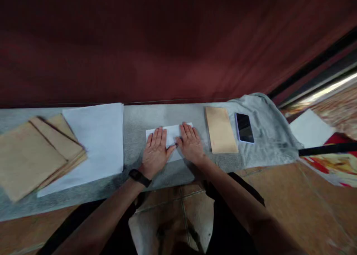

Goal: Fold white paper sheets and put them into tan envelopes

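Observation:
A folded white sheet of paper (pixel 173 131) lies on the grey cloth-covered surface in front of me. My left hand (pixel 156 150) rests flat on its left part, fingers stretched out and pointing away from me. On the right part lies my right hand (pixel 191 144), palm down with the fingers extended. The two thumbs come close together over the middle of the paper. Both hands cover much of the sheet, so its exact folds are hidden. A dark band (pixel 139 177) sits on my left wrist.
To the left, brown envelopes (pixel 30 154) overlap a stack of large white sheets (pixel 97 136). A single brown envelope (pixel 221 130) and a phone (pixel 244 127) lie on the right. A dark red panel (pixel 167 61) rises behind the grey cloth (pixel 136 117). Tiled floor (pixel 281 195) shows below.

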`<state>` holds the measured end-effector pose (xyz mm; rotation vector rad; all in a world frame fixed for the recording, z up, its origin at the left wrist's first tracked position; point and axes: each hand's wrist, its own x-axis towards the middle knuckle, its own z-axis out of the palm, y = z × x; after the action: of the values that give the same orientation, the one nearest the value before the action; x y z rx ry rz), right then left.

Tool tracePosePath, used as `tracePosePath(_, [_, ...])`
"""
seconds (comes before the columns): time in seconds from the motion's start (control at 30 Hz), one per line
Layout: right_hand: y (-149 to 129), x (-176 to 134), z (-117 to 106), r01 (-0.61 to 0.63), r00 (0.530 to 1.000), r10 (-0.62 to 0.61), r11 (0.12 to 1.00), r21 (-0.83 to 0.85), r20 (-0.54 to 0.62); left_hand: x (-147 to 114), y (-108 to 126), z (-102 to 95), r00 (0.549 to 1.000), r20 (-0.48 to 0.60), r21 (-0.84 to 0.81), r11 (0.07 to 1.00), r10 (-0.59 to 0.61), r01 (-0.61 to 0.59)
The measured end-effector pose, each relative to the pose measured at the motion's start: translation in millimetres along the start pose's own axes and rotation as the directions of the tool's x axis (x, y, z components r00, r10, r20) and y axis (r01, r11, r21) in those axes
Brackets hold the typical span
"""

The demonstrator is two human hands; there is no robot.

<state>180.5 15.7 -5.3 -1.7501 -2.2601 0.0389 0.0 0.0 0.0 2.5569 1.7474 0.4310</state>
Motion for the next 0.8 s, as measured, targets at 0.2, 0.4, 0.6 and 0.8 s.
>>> tracePosePath(0.2, [10, -5, 1, -0.057, 0.997, 0.057, 0.998, -0.005, -0.044, -6, -8, -0.8, 0.998, -0.027, -0.021, 0.998, -0.056, 0.055])
tracePosePath(0.4, [17, -6, -2, -0.094, 0.995, 0.094, 0.995, -0.015, -0.037, -12, -4, -11.5, 0.994, -0.083, -0.006, 0.998, -0.066, 0.065])
tracePosePath(0.6, [7, -5, -8, 0.011, 1.000, -0.012, 0.999, 0.041, 0.016, -23, 21, -14.4, 0.961, 0.071, -0.056, 0.963, 0.268, -0.265])
tracePosePath(0.8, [2, -5, -7, 0.045, 0.998, -0.049, 0.996, 0.082, 0.047, -21, 11, -15.5, 0.929, 0.111, -0.049, 0.936, 0.353, -0.349])
